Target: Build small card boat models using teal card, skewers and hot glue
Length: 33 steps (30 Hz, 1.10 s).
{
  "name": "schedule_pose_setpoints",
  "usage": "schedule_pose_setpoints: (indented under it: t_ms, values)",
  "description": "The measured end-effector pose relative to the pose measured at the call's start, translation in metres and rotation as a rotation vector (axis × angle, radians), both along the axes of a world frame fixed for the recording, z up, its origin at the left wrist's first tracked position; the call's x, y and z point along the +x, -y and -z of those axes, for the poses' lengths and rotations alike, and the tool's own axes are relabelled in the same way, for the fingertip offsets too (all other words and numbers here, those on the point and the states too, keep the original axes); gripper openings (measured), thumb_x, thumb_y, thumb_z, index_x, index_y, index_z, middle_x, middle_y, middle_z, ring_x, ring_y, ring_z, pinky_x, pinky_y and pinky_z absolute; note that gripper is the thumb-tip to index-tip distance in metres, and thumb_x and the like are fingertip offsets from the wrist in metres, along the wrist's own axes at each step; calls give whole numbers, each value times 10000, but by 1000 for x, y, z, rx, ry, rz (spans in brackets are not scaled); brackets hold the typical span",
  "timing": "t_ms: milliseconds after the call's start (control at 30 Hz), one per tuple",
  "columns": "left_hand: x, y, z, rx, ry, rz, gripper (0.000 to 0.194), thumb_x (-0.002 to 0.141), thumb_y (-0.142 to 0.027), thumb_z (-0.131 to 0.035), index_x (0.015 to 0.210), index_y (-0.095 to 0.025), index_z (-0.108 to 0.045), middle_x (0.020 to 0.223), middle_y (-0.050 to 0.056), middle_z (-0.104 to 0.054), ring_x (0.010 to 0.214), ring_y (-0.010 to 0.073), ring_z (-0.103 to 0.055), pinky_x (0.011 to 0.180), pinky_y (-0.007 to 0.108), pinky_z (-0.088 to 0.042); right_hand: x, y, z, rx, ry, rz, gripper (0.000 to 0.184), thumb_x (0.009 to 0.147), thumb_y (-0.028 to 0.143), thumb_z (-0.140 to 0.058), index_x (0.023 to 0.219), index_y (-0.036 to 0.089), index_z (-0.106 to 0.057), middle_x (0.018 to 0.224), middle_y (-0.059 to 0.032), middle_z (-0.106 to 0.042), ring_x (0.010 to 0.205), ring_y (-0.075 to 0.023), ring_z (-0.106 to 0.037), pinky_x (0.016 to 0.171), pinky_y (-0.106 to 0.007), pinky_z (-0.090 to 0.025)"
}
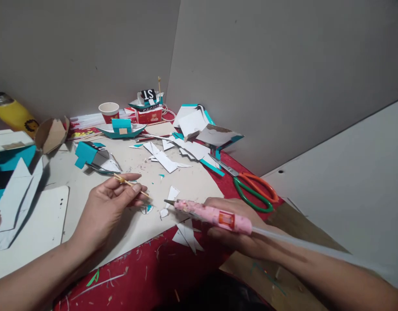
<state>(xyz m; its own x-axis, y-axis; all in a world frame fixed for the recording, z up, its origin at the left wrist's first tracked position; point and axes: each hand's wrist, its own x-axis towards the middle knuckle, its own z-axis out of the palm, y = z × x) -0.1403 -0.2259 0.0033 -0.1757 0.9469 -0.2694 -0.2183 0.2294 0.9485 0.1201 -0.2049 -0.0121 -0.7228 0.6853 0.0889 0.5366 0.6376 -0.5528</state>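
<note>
Between the thumb and fingers of my left hand (113,196) is a thin wooden stick (143,194), with a tan knot or bead near its upper end. My right hand (233,220) is wrapped round a pink hot glue gun (202,213), its metal nozzle pointing left toward the stick. The nozzle and the stick are apart. A clear glue stick (292,241) runs out of the gun's back along my right forearm. White paper scraps (172,196) lie below, between my hands. Beyond my left hand sits a teal and white paper boat (97,157).
Orange and green scissors (251,185) lie at the right edge of the board (205,185). At the back stand a paper cup (108,111), another boat (122,129) and a boat on a red box (149,115). A yellow bottle (13,113) leans at the far left.
</note>
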Motion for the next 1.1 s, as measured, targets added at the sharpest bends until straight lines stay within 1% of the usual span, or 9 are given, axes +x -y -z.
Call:
schedule_pose_setpoints:
  t_ms: [100, 200, 300, 367, 433, 600, 933, 1033, 1100]
  values:
    - [1, 2, 1, 9, 1, 8, 304, 743, -226, -754, 1005, -121, -643, 752, 54, -746, 633, 128, -681, 640, 207, -537, -7, 2, 6, 64, 27, -70, 393, 905, 425, -457, 1180, 199, -622, 777, -34, -616, 678, -165, -570, 598, -276, -416]
    - [1, 2, 2, 18, 12, 15, 301, 737, -228, -760, 997, -124, -649, 741, 47, -741, 617, 118, -669, 641, 201, -531, -11, 2, 9, 134, 79, -64, 379, 912, 425, -456, 1202, 229, -601, 763, -21, -594, 670, -152, -543, 591, -271, -384]
    - [0, 2, 2, 15, 1, 14, 297, 732, -222, -762, 992, -122, -660, 738, 48, -739, 624, 119, -667, 641, 199, -526, -13, 2, 9, 125, 101, -18, 330, 889, 449, -498, 1043, 195, -645, 712, -12, -579, 634, -139, -522, 565, -261, -359]
    - [0, 2, 2, 14, -11, 19, 296, 734, -226, -760, 994, -122, -665, 739, 49, -737, 628, 119, -665, 642, 200, -523, -15, 3, 9, 126, 81, 2, 348, 876, 486, -508, 912, 168, -646, 681, -10, -568, 607, -125, -507, 556, -255, -348]
    - [0, 2, 3, 16, -17, 28, 300, 736, -234, -759, 1000, -126, -666, 742, 48, -736, 633, 119, -663, 648, 203, -521, -18, 2, 11, 146, 88, -9, 367, 876, 499, -503, 889, 161, -645, 687, -13, -574, 618, -121, -513, 565, -250, -344]
    - [-2, 2, 5, 25, -15, 40, 305, 740, -257, -753, 1003, -132, -662, 749, 48, -731, 645, 127, -662, 663, 223, -520, -20, 1, 15, 167, 91, -1, 419, 881, 536, -482, 935, 160, -658, 688, -11, -583, 613, -114, -505, 566, -239, -340]
    - [0, 2, 5, 12, -7, 32, 309, 726, -256, -763, 991, -132, -664, 750, 50, -731, 650, 129, -663, 668, 226, -515, -22, 0, 9, 158, 219, 9, 425, 861, 567, -504, 970, 199, -686, 692, 0, -591, 610, -110, -498, 554, -228, -331]
    - [-1, 2, 4, 8, -20, 33, 303, 724, -257, -766, 984, -136, -670, 734, 43, -730, 644, 126, -662, 659, 217, -516, -19, 1, 8, 186, 257, -1, 454, 867, 560, -496, 1102, 215, -675, 691, -12, -588, 609, -127, -502, 541, -250, -320]
    - [-1, 2, 4, 7, -28, 28, 302, 724, -262, -765, 985, -141, -672, 739, 40, -732, 650, 127, -664, 668, 221, -519, -14, 2, 7, 226, 242, -35, 460, 895, 514, -464, 1230, 238, -615, 690, -12, -578, 601, -137, -501, 529, -263, -314]
